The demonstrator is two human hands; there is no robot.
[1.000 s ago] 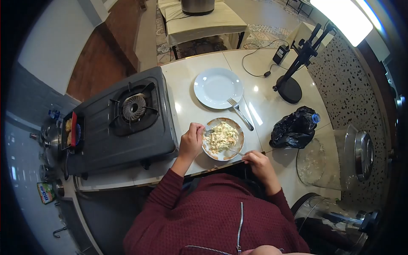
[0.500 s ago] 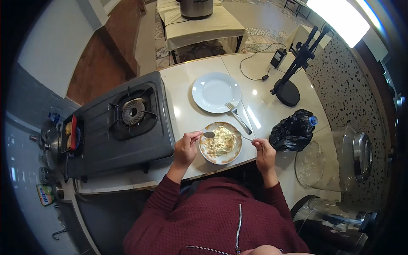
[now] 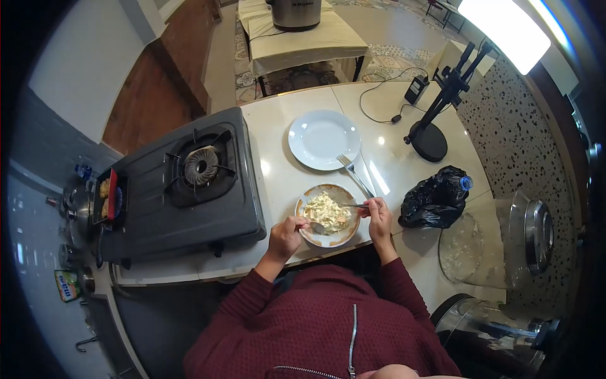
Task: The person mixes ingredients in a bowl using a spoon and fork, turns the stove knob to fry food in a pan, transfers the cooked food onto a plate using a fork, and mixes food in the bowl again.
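Beyond the counter (image 3: pixel 271 136), a cloth-covered table (image 3: pixel 338 35) stands on patterned floor tiles (image 3: pixel 404 61), with a pale wall (image 3: pixel 82 69) left and bright lamp (image 3: pixel 505 35) right.

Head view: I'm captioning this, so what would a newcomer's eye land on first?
Probably the glaring white lamp at the top right. Then the patterned bowl of pale food near the centre, between the left hand, holding a spoon, and the right hand. The big dark stove at left likely follows.
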